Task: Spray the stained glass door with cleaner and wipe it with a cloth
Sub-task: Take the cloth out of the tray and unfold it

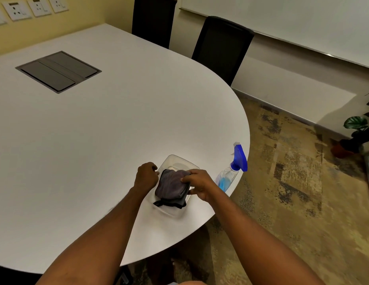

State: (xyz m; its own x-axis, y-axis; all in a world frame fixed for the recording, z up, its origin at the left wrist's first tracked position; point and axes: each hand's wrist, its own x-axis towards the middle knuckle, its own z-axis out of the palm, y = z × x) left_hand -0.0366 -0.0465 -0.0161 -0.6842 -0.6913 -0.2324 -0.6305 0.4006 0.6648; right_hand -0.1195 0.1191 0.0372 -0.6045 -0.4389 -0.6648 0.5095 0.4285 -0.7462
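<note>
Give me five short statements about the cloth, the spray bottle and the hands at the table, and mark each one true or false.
1. The dark cloth lies in a clear plastic tray. True.
2. The right hand is gripping the spray bottle. False: it pinches the cloth; the bottle stands untouched beside it.
3. The spray bottle has a blue trigger head. True.
4. The left hand holds the cloth up in the air. False: it is at the tray's edge, and the cloth rests in the tray.
5. The bottle stands near the edge of the white table. True.

Folded grey cloth (172, 187) lies beside upright blue-topped spray bottle (231, 171), near table edge.
</note>
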